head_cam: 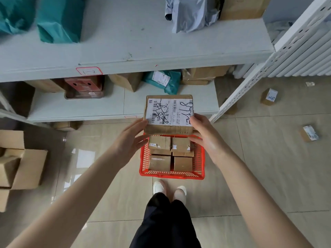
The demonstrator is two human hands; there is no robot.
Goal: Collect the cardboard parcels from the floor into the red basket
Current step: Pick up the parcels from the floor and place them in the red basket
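A flat cardboard parcel [169, 113] with a white shipping label hangs above the far end of the red basket [200, 161]. My left hand [132, 138] grips its left edge, thumb on the label. My right hand [204, 133] grips its right edge the same way. The basket stands on the floor in front of my feet and holds several small cardboard parcels [159, 162]. Two more small parcels lie on the floor at the right, one near [309, 133] and one farther away [269, 96].
A white shelf unit [125, 56] with boxes and mailer bags rises just beyond the basket. Its slotted upright [232, 99] slants down on the right. Stacked empty cartons [21, 167] sit on the floor at the left. My white shoes [170, 189] stand behind the basket.
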